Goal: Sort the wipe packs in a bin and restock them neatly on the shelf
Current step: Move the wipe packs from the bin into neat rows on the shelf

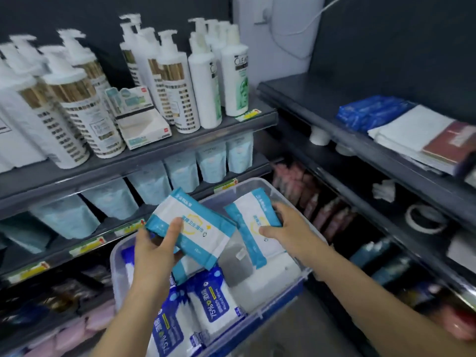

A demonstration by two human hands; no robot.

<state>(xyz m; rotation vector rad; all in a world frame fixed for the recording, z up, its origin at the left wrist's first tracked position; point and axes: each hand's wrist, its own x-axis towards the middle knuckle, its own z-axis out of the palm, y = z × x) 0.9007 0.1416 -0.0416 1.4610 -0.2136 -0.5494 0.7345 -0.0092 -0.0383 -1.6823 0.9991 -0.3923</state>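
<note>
Two hands: both are working over the bin (115,261), each gripping one wipe pack.
Left hand (154,251): is clasping the first teal pack (198,228), thumb pressing on its face and fingers curling underneath. The pack is tilting, lifted above the bin's left edge.
Right hand (286,230): is closing around the right end of the second teal pack (253,222), over the bin's far right corner. Whether this pack is resting on the ones beneath cannot be told.
Blue-labelled packs (211,302): are lying in rows along the bin's near edge, untouched.
Grey pack (235,264): is sitting mid-bin, just beside the second teal pack, on white packs by the right edge.
Shelf (154,154): is standing behind the bin's far left edge, carrying pump bottles (170,81) on this board and pale pouches (180,173) on the board below.
Step in hand: sorting, it seems. Matching teal packs are being pulled out of a mixed bin, and none appears to be going onto a board yet.
Next move: probably calling for the two teal packs to be stacked face-up and edges aligned, either in one bin corner or on a free stretch of board. No open slot for wipes is showing, so finding one is coming first.
Care: the soft packs are likely bending under a one-end hold, so supporting them from underneath is looking wise.
</note>
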